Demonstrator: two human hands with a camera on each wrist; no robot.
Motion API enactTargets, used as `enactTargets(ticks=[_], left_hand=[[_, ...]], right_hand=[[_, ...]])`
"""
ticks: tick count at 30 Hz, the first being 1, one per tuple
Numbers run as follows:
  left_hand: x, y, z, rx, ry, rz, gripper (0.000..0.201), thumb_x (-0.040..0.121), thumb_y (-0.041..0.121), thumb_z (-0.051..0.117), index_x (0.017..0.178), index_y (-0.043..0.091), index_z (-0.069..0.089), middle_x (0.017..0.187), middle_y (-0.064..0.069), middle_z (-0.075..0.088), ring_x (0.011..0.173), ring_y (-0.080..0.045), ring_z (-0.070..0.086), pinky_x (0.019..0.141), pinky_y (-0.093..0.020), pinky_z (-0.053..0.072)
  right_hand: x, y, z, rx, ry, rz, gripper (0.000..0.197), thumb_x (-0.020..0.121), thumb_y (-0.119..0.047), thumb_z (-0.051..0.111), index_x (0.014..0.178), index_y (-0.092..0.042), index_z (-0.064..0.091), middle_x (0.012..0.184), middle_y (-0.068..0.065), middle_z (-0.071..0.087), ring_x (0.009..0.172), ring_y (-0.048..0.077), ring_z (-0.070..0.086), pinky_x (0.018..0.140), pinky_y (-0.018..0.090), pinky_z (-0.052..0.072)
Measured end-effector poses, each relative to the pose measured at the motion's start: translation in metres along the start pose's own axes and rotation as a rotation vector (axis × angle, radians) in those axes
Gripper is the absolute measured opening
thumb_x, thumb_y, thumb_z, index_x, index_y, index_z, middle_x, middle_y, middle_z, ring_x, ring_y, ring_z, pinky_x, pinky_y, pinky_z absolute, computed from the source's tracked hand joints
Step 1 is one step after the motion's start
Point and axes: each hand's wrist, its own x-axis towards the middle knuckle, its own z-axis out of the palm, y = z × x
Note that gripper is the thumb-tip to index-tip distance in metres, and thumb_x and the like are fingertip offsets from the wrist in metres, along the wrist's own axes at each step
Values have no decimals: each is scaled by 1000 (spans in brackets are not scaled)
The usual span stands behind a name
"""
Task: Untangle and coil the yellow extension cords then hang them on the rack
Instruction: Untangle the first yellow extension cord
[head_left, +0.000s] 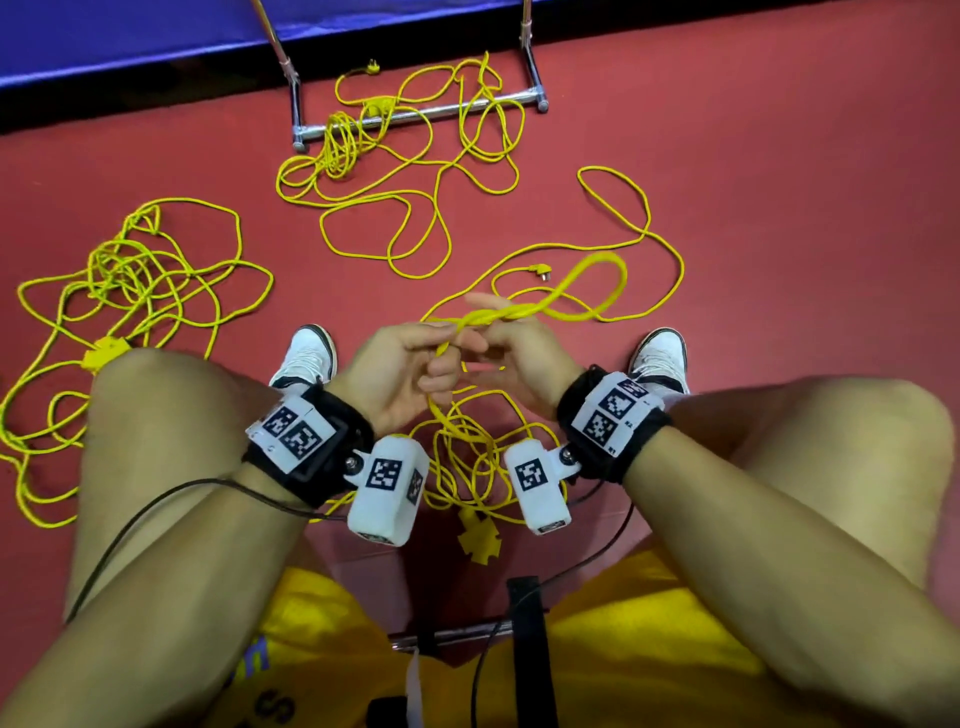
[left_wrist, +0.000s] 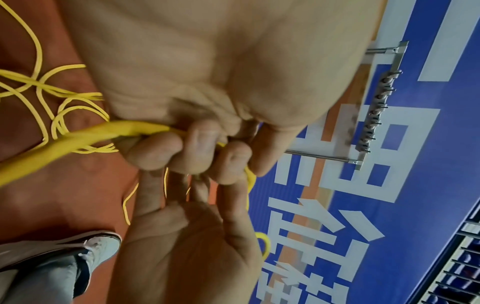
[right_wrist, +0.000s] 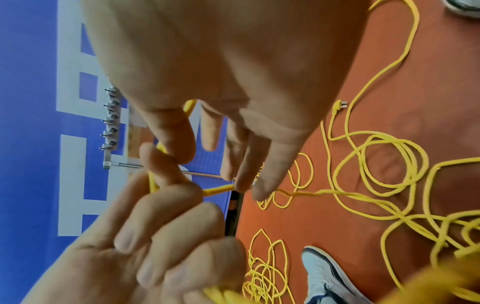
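Both hands meet above the floor between my knees, working one yellow extension cord (head_left: 511, 312). My left hand (head_left: 415, 364) has its fingers (left_wrist: 194, 148) curled round the cord. My right hand (head_left: 498, 345) pinches the same cord with thumb (right_wrist: 179, 137) and fingertips, right against the left. A blurred loop (head_left: 592, 291) sticks out past the right hand. More of this cord lies heaped between my shoes (head_left: 467, 447), ending in a yellow socket block (head_left: 480, 538). Its plug (head_left: 540, 273) lies on the floor ahead.
A second tangle (head_left: 135, 270) with a socket block (head_left: 104, 357) lies at the left. A third tangle (head_left: 395, 156) drapes over the rack's metal base bar (head_left: 447, 110). The rack's hook rail (left_wrist: 376, 115) stands before a blue wall. Red floor (head_left: 779, 182) at right.
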Motion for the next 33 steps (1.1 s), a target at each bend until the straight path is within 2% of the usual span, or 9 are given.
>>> enactTargets(ticks=[3,7,10,15,19,22,27,29,33], left_hand=[[0,5,-4,57,33,-61,24,90,24,45,86,6,59,50,6,30,39,-7,25,42,-20,27],[5,-1,-9,203,134,-59,36,105,25,37,82,6,57,49,6,26,36,-7,20,43,-21,20],[8,-6,-10,246,160,20,42,105,32,42,75,6,56,46,8,24,35,-6,19,45,-21,16],[10,-10,-12,326,167,165,32,103,22,48,80,4,62,44,9,29,35,-5,24,40,-19,22],[22,-9,-33,292,404,243,23,99,19,57,83,11,71,50,9,30,40,-6,21,43,-20,19],[29,-10,-51,327,623,257,17,95,18,64,80,17,72,49,7,36,40,-7,25,46,-23,20],[30,-12,-73,387,801,227,16,88,20,74,73,22,69,51,10,50,38,-4,37,48,-22,31],[26,-12,-73,405,742,164,10,89,21,72,79,19,70,67,2,60,41,-5,44,47,-21,36],[13,-8,-51,283,396,64,12,96,10,57,102,17,64,93,-9,73,57,-16,64,54,-22,51]], right_hand=[[0,-5,0,-10,-53,-120,38,90,9,51,115,-19,56,101,7,62,77,9,62,79,37,48],[2,-5,4,-64,-75,-139,17,100,-9,49,84,-14,53,87,7,63,72,16,52,67,31,36],[6,-2,7,-114,11,-145,17,103,-15,47,87,-20,46,62,0,50,54,14,38,55,29,26],[6,-3,4,-180,-9,-102,28,107,-20,39,82,-11,49,47,-5,50,40,9,48,52,26,43],[6,4,0,-448,14,-40,28,104,-27,45,88,-9,58,40,-11,38,37,8,40,52,31,42],[8,-1,-10,-603,149,-267,29,99,-26,58,70,-21,58,43,-15,40,41,2,38,53,27,37],[15,-20,-39,-492,589,-624,8,93,-24,61,87,-27,55,75,-8,58,63,1,52,65,20,42],[17,-23,-46,-453,598,-606,8,90,-34,55,83,-35,52,77,-3,61,68,18,56,67,36,48],[16,-12,-32,-532,290,-528,12,89,-23,56,79,-30,55,62,-9,53,56,15,48,57,29,41]])
